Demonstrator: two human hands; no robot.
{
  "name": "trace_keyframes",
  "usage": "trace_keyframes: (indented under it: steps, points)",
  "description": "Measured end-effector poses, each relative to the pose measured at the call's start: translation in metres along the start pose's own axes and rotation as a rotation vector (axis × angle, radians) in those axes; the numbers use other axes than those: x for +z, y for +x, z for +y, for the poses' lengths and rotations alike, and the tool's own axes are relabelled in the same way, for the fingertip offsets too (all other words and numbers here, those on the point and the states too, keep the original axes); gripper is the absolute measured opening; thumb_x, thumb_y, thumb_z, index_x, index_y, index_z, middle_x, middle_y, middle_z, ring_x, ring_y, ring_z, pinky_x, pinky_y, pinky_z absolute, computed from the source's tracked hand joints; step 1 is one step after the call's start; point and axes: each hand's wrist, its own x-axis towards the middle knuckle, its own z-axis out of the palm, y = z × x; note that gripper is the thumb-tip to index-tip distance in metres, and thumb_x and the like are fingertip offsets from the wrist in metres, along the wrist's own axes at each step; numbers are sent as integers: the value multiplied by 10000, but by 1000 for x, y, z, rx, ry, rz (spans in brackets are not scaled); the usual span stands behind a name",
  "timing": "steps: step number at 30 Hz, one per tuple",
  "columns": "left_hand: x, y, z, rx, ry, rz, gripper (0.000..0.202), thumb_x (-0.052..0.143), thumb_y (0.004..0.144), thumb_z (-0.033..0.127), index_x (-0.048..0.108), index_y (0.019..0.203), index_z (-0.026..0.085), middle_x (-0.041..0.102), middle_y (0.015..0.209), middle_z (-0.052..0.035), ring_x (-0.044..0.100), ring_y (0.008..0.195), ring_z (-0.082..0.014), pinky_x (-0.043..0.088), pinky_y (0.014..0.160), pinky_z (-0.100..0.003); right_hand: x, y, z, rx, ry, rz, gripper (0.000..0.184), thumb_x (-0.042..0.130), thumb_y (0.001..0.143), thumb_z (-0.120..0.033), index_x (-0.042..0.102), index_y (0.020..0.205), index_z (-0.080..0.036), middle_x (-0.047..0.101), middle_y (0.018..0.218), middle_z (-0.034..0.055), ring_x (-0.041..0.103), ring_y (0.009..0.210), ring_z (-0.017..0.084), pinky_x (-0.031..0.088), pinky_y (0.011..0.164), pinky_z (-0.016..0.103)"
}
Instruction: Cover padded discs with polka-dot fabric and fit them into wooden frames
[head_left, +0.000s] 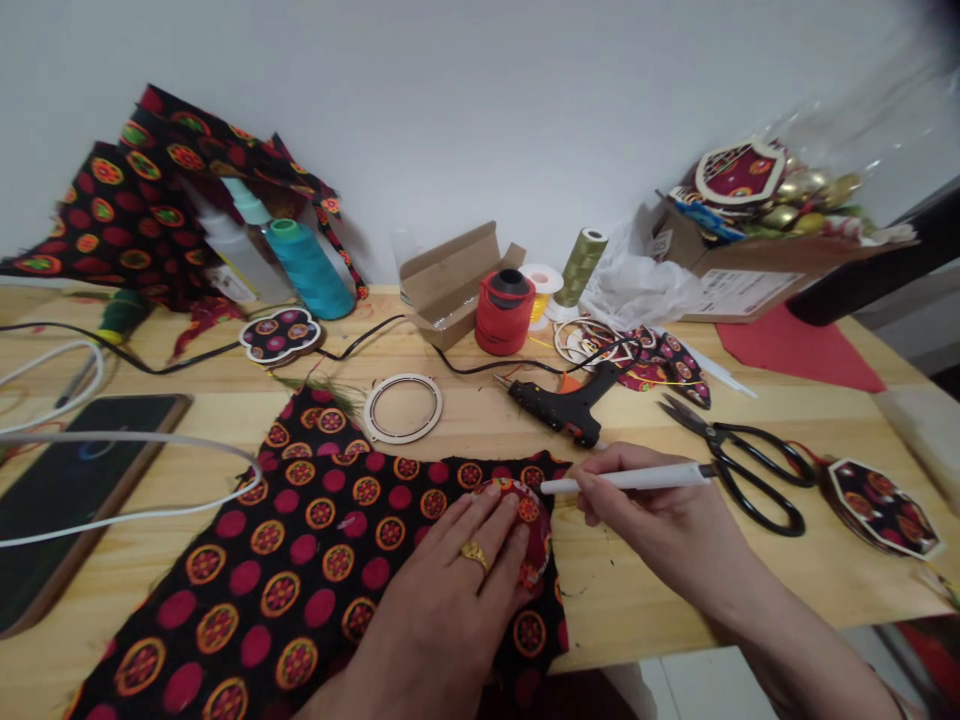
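Observation:
My left hand (465, 570), a gold ring on one finger, lies flat with its fingers stretched over a round red-patterned fabric piece (534, 545). That piece rests on a black cloth (300, 560) printed with red dots and orange-ringed flowers, near its right edge. Between the fingertips of my right hand (637, 520) is a white pen (637, 478), held nearly level. Its left end reaches the upper right rim of the round piece; whether it touches cannot be made out. My left fingers cover much of the piece.
Black-handled scissors (739, 460) and a glue gun (566, 405) lie beyond my right hand. A wooden ring (403, 408) sits behind the cloth. Left is a phone (82, 500) under a white cable (187, 437). Thread spools (505, 312) and a cardboard box (742, 270) stand at the back.

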Motion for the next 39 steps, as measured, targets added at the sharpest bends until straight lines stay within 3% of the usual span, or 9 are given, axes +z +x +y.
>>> trace_keyframes:
  steps: [10,23,29,39]
  points:
    - [-2,-2,0,5,37,-51,366,455,929,185,548,1278,125,563,1379,-113,454,1322,-245,447,1056,-410,-5,-17,2,-33,-67,5,249,572,832,-356,653,677,-179,605,548,25,492,468,126,337,400,226]
    - [-3,0,-1,39,70,-24,350,357,981,215,583,1234,128,592,1347,-106,506,1279,-248,484,1016,-405,-10,-30,-1,-100,-170,13,247,557,857,-327,665,674,-202,613,534,13,503,457,126,369,377,211]
    - [-1,0,-1,34,76,-11,344,381,974,221,582,1237,126,599,1339,-109,512,1273,-248,488,1010,-399,-6,-17,-6,-76,5,153,137,623,792,-323,684,776,-201,685,597,17,597,505,136,454,435,206]
    - [1,1,1,12,64,18,336,372,977,209,595,1214,127,626,1307,-101,529,1257,-245,479,1019,-403,11,5,-2,-4,138,38,195,634,754,-356,636,703,-168,666,600,35,588,537,140,465,501,244]
